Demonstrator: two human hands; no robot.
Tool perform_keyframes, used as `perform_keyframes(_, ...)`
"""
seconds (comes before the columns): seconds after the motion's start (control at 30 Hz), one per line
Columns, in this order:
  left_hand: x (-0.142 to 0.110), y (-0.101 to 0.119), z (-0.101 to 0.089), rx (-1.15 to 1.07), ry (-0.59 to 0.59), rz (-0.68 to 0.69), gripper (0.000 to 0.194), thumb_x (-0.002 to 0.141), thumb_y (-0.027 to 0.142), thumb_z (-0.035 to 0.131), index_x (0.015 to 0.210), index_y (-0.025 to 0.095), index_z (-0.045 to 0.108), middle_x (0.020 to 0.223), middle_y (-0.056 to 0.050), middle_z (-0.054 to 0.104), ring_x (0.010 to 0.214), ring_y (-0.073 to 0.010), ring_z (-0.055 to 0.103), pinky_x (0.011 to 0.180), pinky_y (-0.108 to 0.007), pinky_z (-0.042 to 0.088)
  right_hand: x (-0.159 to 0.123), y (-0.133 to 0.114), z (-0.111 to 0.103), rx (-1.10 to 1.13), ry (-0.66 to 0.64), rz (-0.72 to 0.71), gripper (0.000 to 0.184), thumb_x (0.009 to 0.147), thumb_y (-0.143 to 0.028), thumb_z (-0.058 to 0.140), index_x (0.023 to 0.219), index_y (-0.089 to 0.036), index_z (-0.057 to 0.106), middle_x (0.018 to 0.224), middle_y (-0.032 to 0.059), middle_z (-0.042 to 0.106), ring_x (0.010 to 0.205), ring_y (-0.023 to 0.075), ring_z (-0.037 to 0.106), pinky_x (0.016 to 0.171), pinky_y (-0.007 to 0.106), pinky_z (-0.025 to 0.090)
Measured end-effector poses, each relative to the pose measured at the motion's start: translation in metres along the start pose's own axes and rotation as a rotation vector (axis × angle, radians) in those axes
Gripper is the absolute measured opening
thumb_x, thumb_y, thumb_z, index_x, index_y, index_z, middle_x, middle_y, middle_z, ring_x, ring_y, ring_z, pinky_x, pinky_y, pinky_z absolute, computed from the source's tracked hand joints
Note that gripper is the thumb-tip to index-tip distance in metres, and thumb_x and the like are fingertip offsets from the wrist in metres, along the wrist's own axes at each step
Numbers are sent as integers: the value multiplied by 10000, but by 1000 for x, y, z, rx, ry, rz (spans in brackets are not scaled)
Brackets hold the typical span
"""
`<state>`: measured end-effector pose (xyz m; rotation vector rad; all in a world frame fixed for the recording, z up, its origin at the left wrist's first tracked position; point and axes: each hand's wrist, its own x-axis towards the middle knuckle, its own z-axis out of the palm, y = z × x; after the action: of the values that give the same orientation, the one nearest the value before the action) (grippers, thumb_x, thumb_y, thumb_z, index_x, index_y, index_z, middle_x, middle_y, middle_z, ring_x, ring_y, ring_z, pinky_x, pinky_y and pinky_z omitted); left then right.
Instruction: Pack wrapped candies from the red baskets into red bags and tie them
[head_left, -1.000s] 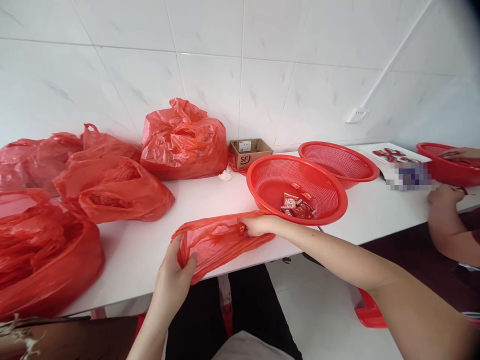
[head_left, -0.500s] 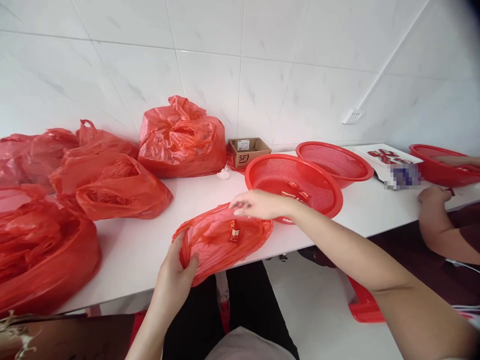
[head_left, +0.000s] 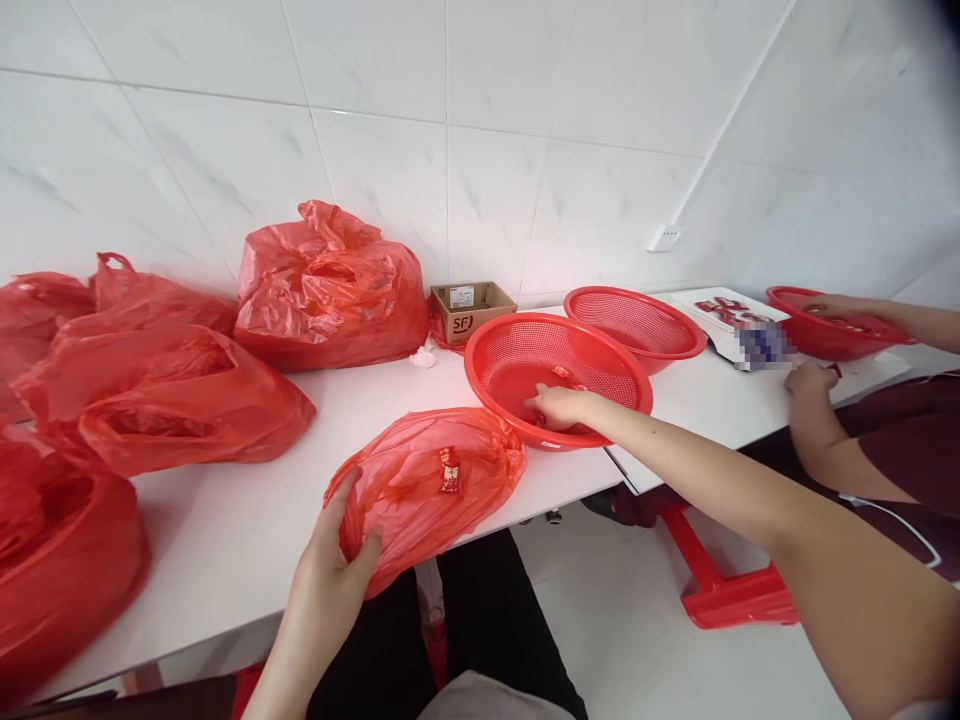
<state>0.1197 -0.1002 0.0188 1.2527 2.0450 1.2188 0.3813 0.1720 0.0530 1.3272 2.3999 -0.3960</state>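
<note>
My left hand holds the mouth of a thin red plastic bag at its left edge, thumb on the near side and fingers on the far side. The bag lies spread on the white table with a small red-and-cream packet on it. My right hand reaches down into the near red plastic basket, its fingers bent together among small red packets. The hand covers most of the packets there; one red packet shows behind it. What the fingertips grip is hidden.
Full red bags stand along the left and back. A small cardboard box sits by the wall. Beside the near basket are another red basket and a scale bearing packets. A co-worker's arm reaches into a far-right basket.
My right hand leaves a packet on the red bag and moves right into the near basket. My left hand stays at the bag's edge. The view turns somewhat to the right.
</note>
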Motion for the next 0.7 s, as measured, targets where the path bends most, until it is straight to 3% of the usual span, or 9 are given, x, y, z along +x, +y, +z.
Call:
perform_keyframes(0.1, -1, 2, -1, 8, 9, -16, 607, 892, 381, 520, 1469, 248, 389, 1514, -75, 455, 1433, -256, 361, 1180, -437, 284, 6, 14, -15, 45, 49, -30, 204, 754, -163, 649, 953, -179, 685, 1026, 85, 666, 759, 168, 623, 599, 250, 412)
perform_keyframes(0.23, -2, 4, -3, 14, -1, -45, 602, 899, 405, 504, 1465, 234, 390, 1513, -85, 454, 1436, -266, 355, 1183, -455, 272, 12, 33, -33, 103, 134, -2, 201, 858, -225, 571, 1046, -187, 633, 1028, 51, 677, 785, 131, 618, 614, 215, 411)
perform_keyframes(0.4, -3, 8, -2, -2, 4, -61, 597, 904, 405, 507, 1467, 245, 386, 1503, -77, 467, 1421, -259, 381, 1172, -444, 296, 18, 32, -26, 71, 70, 146, 285, 740, -359, 735, 916, -142, 676, 861, 100, 685, 728, 200, 631, 597, 272, 414)
perform_keyframes(0.47, -3, 8, -2, -7, -3, -51, 604, 907, 403, 504, 1473, 234, 379, 1507, -76, 463, 1423, -248, 377, 1180, -435, 283, 20, 31, -21, 71, 30, 200, 395, 690, -368, 785, 989, -134, 675, 882, 117, 690, 705, 213, 642, 586, 287, 431)
perform_keyframes(0.53, -2, 6, -3, 0, -7, -41, 611, 907, 412, 500, 1474, 219, 377, 1513, -82, 454, 1432, -243, 361, 1190, -435, 260, 22, 35, -22, 89, 9, 233, 457, 729, -356, 764, 1121, -153, 643, 941, 109, 698, 700, 198, 654, 585, 280, 452)
perform_keyframes(0.6, -1, 0, -4, 10, -5, -38, 613, 903, 423, 502, 1468, 218, 384, 1511, -87, 455, 1435, -250, 356, 1196, -447, 241, 24, 45, -28, 92, 7, 271, 413, 812, -328, 700, 1180, -161, 619, 968, 101, 702, 731, 188, 668, 613, 273, 476)
perform_keyframes(0.7, 2, -11, -5, 15, 5, -43, 619, 882, 429, 531, 1459, 247, 398, 1502, -78, 467, 1429, -268, 366, 1194, -466, 238, 28, 64, -39, 26, 11, 384, 298, 886, -309, 645, 1111, -113, 642, 990, 121, 688, 847, 213, 672, 723, 319, 521)
